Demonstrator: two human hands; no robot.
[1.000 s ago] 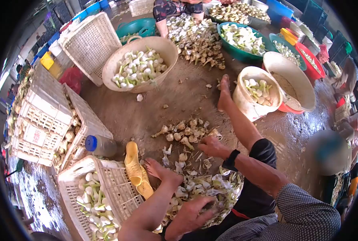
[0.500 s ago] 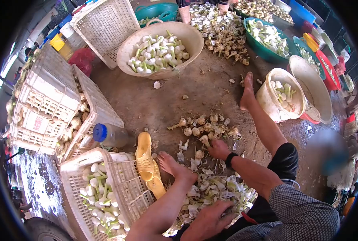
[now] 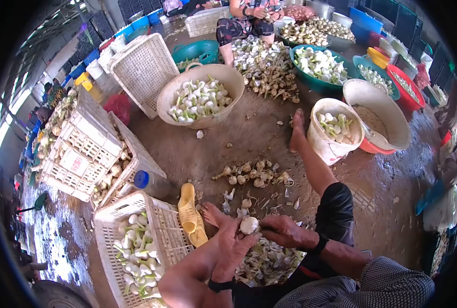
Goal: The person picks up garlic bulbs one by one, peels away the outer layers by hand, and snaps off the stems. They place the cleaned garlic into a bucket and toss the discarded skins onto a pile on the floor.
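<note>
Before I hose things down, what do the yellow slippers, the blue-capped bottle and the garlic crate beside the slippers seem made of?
Yellow slippers: probably rubber or foam plastic, fairly matte, one even molded colour. Blue-capped bottle: smooth, cloudy and translucent; plastic or glass, can't tell. Garlic crate: likely rigid plastic, dull off-white, with regular molded slots.

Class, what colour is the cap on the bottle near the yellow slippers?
The cap is blue, clearest in the head view.

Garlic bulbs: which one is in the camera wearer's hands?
The whitish garlic bulb held in the left hand, with the right hand beside it; others nearby lie loose on the floor or in tubs and crates.
</note>
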